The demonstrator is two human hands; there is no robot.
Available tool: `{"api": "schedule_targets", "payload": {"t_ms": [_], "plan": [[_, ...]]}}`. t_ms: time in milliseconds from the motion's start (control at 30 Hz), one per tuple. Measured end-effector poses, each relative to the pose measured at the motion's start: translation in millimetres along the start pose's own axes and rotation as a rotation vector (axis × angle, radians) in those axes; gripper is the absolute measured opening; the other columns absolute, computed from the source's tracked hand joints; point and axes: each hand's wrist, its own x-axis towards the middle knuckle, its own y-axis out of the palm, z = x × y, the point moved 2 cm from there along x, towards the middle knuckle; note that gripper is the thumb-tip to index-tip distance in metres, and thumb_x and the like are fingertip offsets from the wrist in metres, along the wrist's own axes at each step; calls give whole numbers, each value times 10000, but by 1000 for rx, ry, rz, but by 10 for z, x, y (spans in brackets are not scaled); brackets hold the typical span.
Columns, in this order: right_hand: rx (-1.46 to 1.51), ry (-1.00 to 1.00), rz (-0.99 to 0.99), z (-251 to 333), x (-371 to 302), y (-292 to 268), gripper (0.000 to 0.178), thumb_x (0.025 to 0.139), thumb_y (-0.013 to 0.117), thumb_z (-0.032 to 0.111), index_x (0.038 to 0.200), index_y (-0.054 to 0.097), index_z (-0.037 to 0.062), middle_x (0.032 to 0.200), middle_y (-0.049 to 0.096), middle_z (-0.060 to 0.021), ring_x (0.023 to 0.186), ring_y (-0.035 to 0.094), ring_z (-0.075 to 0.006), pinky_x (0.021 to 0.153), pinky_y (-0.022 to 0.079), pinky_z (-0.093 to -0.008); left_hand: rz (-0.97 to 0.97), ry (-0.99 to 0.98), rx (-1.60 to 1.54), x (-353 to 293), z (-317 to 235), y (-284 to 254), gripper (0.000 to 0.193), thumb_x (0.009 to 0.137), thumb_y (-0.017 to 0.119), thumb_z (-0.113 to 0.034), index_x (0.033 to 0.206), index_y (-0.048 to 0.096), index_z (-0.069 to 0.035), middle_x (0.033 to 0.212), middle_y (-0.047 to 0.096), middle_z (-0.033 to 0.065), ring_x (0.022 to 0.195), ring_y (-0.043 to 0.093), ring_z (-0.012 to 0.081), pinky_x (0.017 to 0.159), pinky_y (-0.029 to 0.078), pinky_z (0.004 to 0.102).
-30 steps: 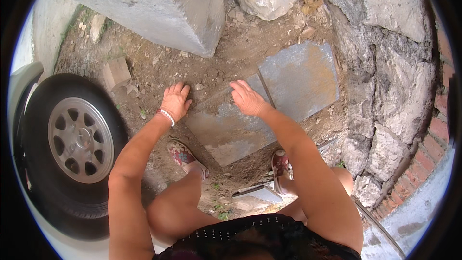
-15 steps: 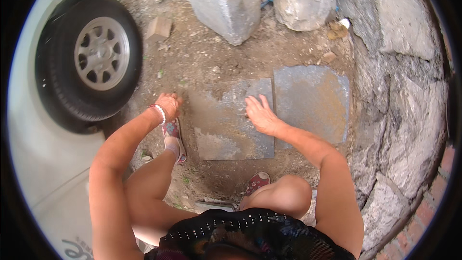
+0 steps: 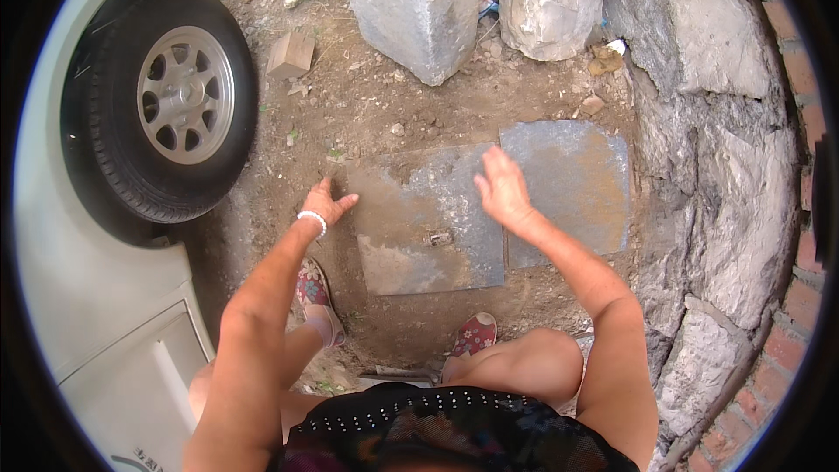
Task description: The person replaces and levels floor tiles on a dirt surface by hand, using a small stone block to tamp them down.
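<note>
Two flat grey slabs lie side by side on bare soil. The left slab [image 3: 393, 227] is smeared with brown dirt, and a small light rectangular thing [image 3: 439, 237], too small to name, rests on it. At this slab's left edge is my left hand [image 3: 329, 203], open, thumb and fingers apart, a white bead bracelet on the wrist. My right hand [image 3: 505, 188] is over the seam between the slabs, open and empty, with fingers stretched out. Whether it touches the surface I cannot tell. The right slab [image 3: 577, 179] has rusty stains and a rough top edge.
A parked vehicle's wheel [image 3: 183, 96] stands close on the left. Large pale stone blocks [image 3: 406, 0] and a rounded rock [image 3: 551, 4] sit at the far side, near a small brick piece [image 3: 291, 54]. A rough stone wall [image 3: 734, 201] runs along the right. My shoes [image 3: 312, 284] flank the left slab's near side.
My right hand has moved right, from the left slab to the seam. My left hand has shifted slightly nearer and right, its fingers spreading. The small light thing now shows on the left slab.
</note>
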Motion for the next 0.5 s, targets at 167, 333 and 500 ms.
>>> {"api": "schedule_targets", "payload": {"t_ms": [167,333,500], "plan": [[-204,507,-347,-858,939,-436,640,744,635,140,1265,322,-62,1377,255,-211,1244,291,-399,1007,311,-478,-20,-157,-261,-300,-541,516,1189,529,827,-457,1405,126,-61,1464,92,203,1343,110,381,1054,257,489],[-128,902,-430,-504,1339,-102,816,645,647,157,1326,253,-61,1410,181,-179,1297,140,-470,1028,278,-513,58,-346,-277,-245,-582,631,1307,516,864,-355,1418,-49,-106,1497,-49,113,1366,-27,369,990,204,664],[-362,821,-382,-392,1477,217,743,643,625,175,1244,343,-159,1365,233,-245,1289,141,-494,1017,274,-510,99,-343,-320,-197,-588,688,1343,522,862,-356,1410,-120,-129,1493,-126,105,1365,-81,368,982,165,680]]}}
